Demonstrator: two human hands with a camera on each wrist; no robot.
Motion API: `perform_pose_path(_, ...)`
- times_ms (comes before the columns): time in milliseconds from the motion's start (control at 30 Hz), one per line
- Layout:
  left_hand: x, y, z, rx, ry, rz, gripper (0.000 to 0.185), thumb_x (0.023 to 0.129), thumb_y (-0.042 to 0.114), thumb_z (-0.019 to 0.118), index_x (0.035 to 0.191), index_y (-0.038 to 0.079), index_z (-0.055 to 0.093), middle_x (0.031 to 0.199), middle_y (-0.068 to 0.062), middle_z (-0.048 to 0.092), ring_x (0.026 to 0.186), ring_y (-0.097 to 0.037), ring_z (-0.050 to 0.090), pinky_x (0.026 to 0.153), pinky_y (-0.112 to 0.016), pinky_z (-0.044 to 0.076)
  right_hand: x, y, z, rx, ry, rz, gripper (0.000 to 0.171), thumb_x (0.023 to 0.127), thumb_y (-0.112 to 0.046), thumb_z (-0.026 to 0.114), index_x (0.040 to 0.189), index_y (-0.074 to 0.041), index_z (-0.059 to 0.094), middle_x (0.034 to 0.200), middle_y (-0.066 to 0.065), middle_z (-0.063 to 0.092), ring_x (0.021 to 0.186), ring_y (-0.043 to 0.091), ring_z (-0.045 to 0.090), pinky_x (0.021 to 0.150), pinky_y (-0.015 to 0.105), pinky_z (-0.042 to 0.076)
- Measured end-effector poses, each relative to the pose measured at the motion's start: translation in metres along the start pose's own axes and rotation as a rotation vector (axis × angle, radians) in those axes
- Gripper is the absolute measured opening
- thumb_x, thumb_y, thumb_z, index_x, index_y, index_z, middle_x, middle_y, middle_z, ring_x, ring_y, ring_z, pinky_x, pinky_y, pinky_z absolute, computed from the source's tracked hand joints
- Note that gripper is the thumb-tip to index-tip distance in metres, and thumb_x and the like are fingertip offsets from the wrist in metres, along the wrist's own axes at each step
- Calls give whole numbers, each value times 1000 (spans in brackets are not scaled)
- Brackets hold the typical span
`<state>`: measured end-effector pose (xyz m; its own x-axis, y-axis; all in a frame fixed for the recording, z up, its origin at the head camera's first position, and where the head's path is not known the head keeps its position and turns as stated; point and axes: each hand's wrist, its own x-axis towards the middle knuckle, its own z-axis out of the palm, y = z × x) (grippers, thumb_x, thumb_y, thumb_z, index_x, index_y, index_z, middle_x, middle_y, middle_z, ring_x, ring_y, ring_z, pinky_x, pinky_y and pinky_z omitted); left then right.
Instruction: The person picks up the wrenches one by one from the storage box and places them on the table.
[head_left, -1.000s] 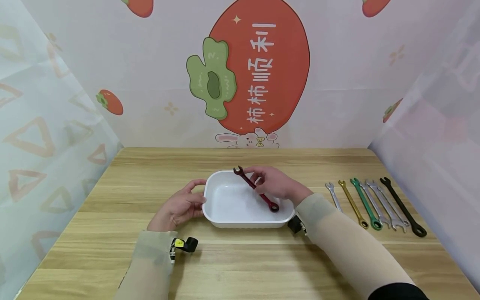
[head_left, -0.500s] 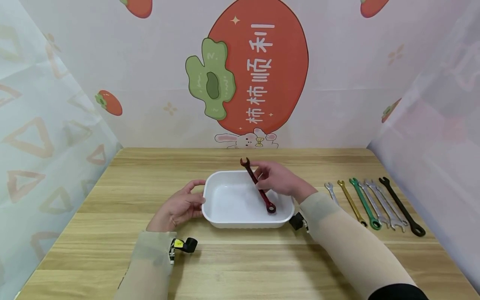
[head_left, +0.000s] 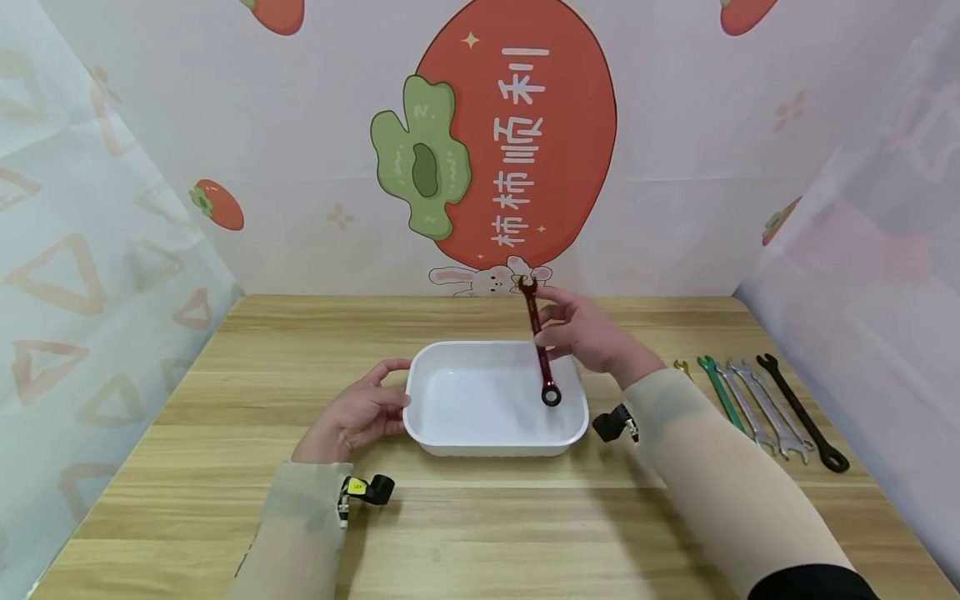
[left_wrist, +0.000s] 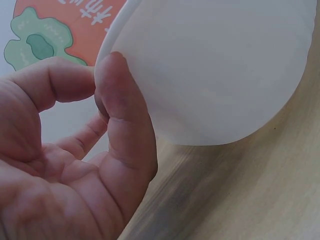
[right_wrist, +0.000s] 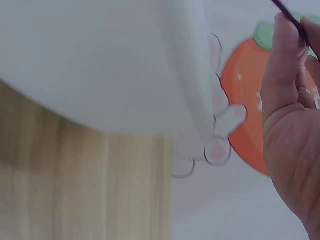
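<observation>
In the head view a dark red combination wrench (head_left: 541,350) hangs tilted over the right part of a white plastic tray (head_left: 480,446), open end up and ring end down. My right hand (head_left: 592,333) pinches it near the middle of its shank. The right wrist view shows only a dark bit of the wrench (right_wrist: 289,16) between thumb and fingers. My left hand (head_left: 360,412) holds the tray's left rim, with the rim pinched between thumb and fingers in the left wrist view. Nothing lies inside the tray.
At the right of the wooden table (head_left: 480,533) lie a green wrench (head_left: 723,392), several silver wrenches (head_left: 765,408) and a long black wrench (head_left: 802,412) in a row. My right forearm mostly hides a gold wrench (head_left: 681,366). A printed backdrop (head_left: 300,125) stands behind.
My right hand has raised the red wrench and moved it back and right, turning it more upright. The forearm now covers more of the wrenches on the table. My left hand and the tray stay put.
</observation>
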<state>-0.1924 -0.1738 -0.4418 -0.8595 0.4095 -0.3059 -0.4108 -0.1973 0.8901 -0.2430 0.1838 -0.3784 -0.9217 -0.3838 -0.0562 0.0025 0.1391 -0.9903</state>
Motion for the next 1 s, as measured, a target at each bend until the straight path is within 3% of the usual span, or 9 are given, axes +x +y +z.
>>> perform_pose_path(133, -1, 1, 1, 1, 7, -2, 66, 86, -10, 59, 143, 13, 35, 92, -11, 62, 70, -21, 62, 61, -32, 56, -7, -5, -22, 145, 49, -20, 67, 90, 11, 62, 149, -18, 46, 110, 18, 56, 87, 27, 60, 71, 42, 58)
perform_pose_path(267, -2, 1, 2, 2, 15, -7, 66, 85, -9, 59, 142, 15, 37, 92, -11, 63, 69, -21, 61, 61, -32, 55, -19, -4, -49, 220, 57, -21, 65, 92, 13, 59, 149, -16, 44, 103, 9, 57, 84, 22, 59, 69, 37, 57)
perform_pose_path(567, -2, 3, 3, 22, 5, -18, 64, 89, -9, 56, 145, 15, 34, 94, -14, 61, 71, -21, 60, 63, -33, 55, -53, 18, -93, 116, 51, 65, 69, 93, 6, 63, 153, -15, 36, 106, 8, 57, 85, 19, 61, 71, 35, 58)
perform_pose_path(800, -2, 2, 2, 16, -1, -10, 64, 88, -8, 58, 143, 13, 34, 89, -11, 61, 69, -20, 60, 63, -32, 55, -78, 46, -108, 91, 30, 148, 81, 92, 6, 63, 159, -13, 21, 114, 14, 51, 84, 18, 60, 73, 36, 58)
perform_pose_path(1000, -2, 2, 2, 10, 9, -14, 64, 87, -8, 60, 142, 15, 36, 89, -10, 61, 68, -20, 59, 62, -32, 55, -92, 65, -115, 92, 35, 195, 83, 90, 9, 63, 158, -16, 22, 112, 16, 49, 83, 20, 62, 72, 40, 59)
